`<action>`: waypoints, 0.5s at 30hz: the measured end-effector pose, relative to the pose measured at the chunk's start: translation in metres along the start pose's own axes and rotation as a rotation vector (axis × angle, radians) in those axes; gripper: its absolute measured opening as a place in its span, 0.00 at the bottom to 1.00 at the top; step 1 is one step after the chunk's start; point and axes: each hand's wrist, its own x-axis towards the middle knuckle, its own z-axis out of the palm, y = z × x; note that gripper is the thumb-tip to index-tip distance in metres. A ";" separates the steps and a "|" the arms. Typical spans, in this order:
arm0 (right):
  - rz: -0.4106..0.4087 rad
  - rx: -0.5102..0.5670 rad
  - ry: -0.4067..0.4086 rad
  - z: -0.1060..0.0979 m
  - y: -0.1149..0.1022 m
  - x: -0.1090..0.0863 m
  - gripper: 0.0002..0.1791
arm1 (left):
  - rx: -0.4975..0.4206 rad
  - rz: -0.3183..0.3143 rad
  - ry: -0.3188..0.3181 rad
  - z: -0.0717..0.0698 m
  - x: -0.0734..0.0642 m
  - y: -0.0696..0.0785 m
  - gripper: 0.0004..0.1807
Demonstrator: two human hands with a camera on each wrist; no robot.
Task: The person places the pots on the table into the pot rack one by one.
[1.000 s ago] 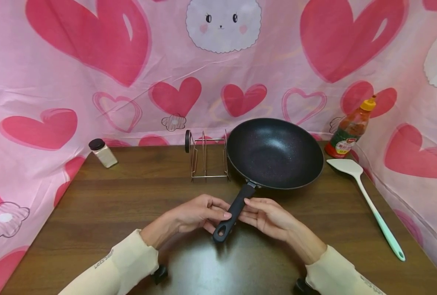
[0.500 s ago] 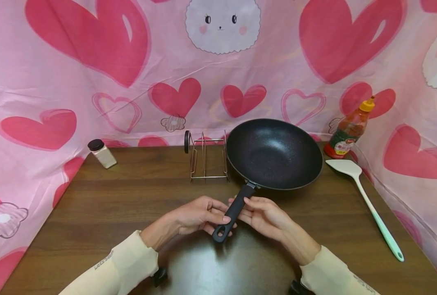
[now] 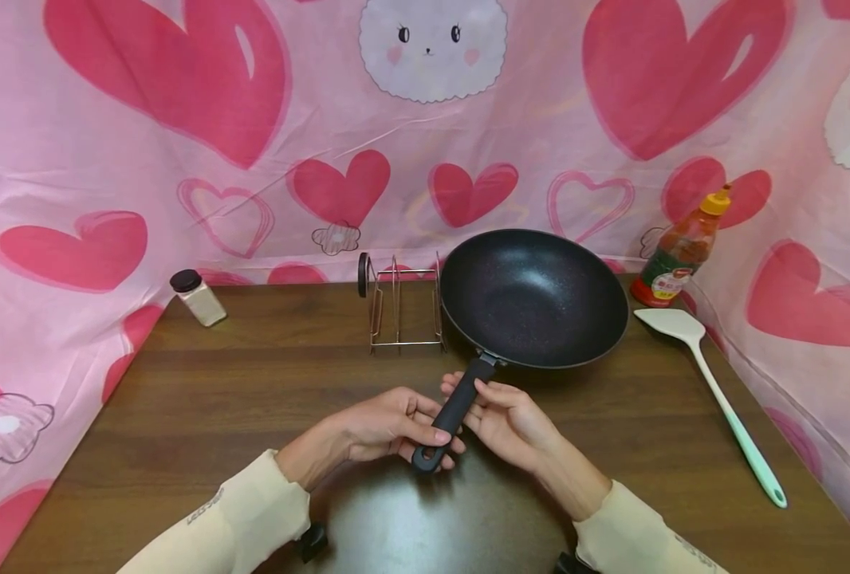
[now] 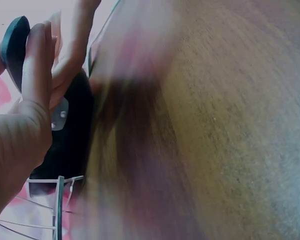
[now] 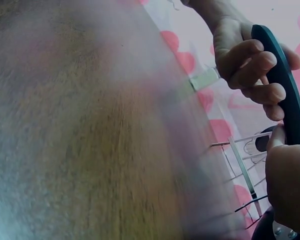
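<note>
A black wok (image 3: 536, 299) sits at the back of the wooden table, its black handle (image 3: 461, 399) slanting toward me. My left hand (image 3: 382, 426) grips the handle near its holed end, thumb on top and fingers underneath. Closer to the pan my right hand (image 3: 518, 426) pinches the same handle, thumb against its right side, with fingertips coming out on the left. In the right wrist view, the curled fingers of the left hand (image 5: 245, 55) lie along the handle (image 5: 285, 85). The left wrist view shows the left hand (image 4: 17, 135) below the raised handle end.
A wire rack (image 3: 399, 345) with a black round part stands just left of the wok. The black-capped seasoning jar (image 3: 201, 301) is at the back left. On the right are a yellow-capped sauce bottle (image 3: 678, 257) and a white-and-green spatula (image 3: 719, 395). A pink heart-print cloth (image 3: 310, 88) hangs behind.
My right hand has shifted slightly left and its fingers reach further round under the handle. More of the left fingertips shows right of the handle. The wok stays in place.
</note>
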 end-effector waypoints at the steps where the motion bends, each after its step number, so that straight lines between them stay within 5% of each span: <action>1: 0.002 0.003 0.007 0.001 0.000 0.000 0.19 | -0.003 0.001 -0.004 0.000 0.000 0.000 0.23; 7: 0.027 0.004 0.039 0.004 0.000 0.003 0.22 | -0.041 0.019 -0.044 -0.002 0.004 -0.005 0.18; 15: 0.018 -0.016 0.021 0.002 0.000 0.005 0.13 | -0.070 0.060 -0.071 -0.003 0.006 -0.009 0.15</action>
